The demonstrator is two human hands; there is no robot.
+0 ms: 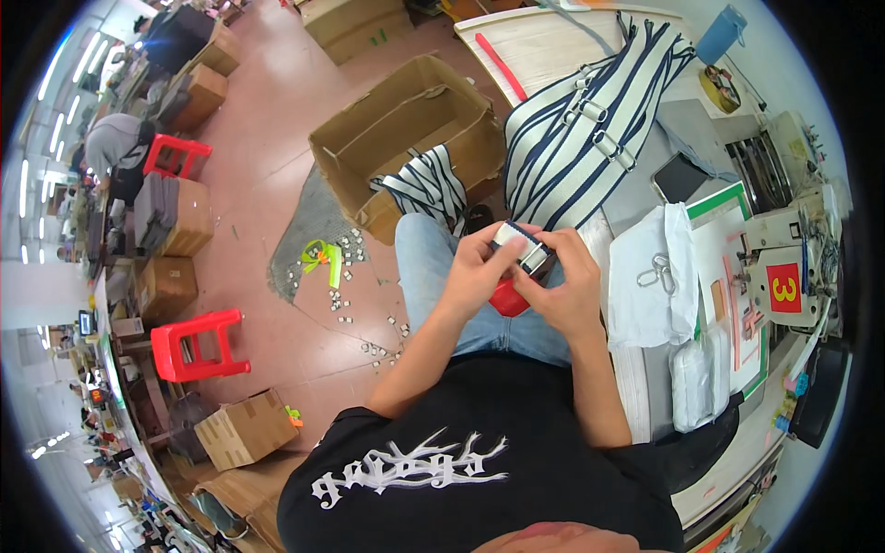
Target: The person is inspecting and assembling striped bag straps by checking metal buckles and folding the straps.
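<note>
Above my lap, both hands grip a short folded piece of white-and-navy striped webbing strap (524,247). My left hand (476,267) pinches its left side, with the thumb across the front. My right hand (566,281) closes on its right edge. Whether hardware is threaded on the piece is too small to tell. Just beyond, long striped straps (576,129) with metal buckles (595,112) drape over the table edge. More striped straps (429,189) hang at the rim of an open cardboard box (369,157). A red stool seat (507,300) shows between my legs.
Right of me the table holds a phone (680,177), a white bag (650,276) with metal rings on it, and a sewing machine (779,276). A blue bottle (721,35) stands at the back. Small metal pieces (346,249) litter the floor near a red stool (198,346).
</note>
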